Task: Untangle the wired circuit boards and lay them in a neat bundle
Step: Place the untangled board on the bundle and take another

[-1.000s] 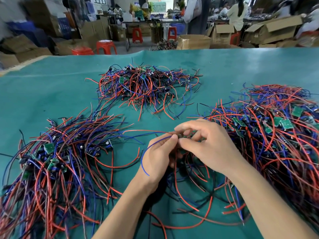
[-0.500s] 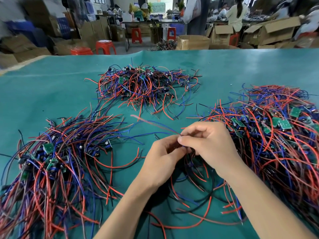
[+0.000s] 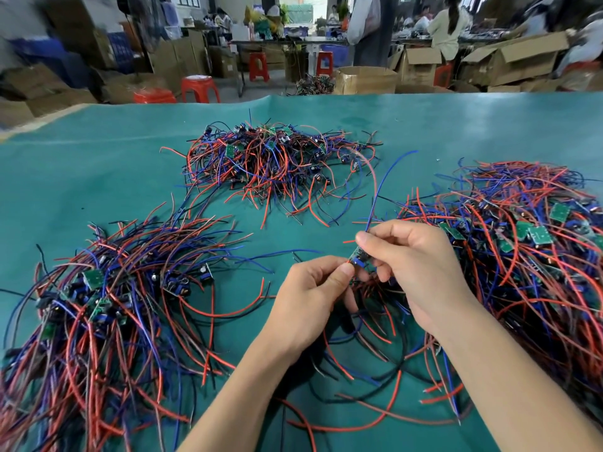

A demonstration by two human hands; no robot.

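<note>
Now both hands pinch one small circuit board (image 3: 356, 260) at frame centre: left hand (image 3: 313, 298) below, right hand (image 3: 414, 265) above (blue wire arcing upward); the laid bundle (image 3: 107, 288) lies lower left, nearer the left hand.

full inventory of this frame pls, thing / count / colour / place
circuit board: one, small, blue part on it, pinched between both hands at centre
wire piles: three, red, blue and black with green boards; left, far centre, right
loose wires: several, red, blue, black, under the hands
table cover: one, teal
stools: several, red, floor behind table
cardboard boxes: many, brown, background
people: a few, at far benches
left hand: pinches the board
right hand: pinches the board, blue wire rising from it
</note>
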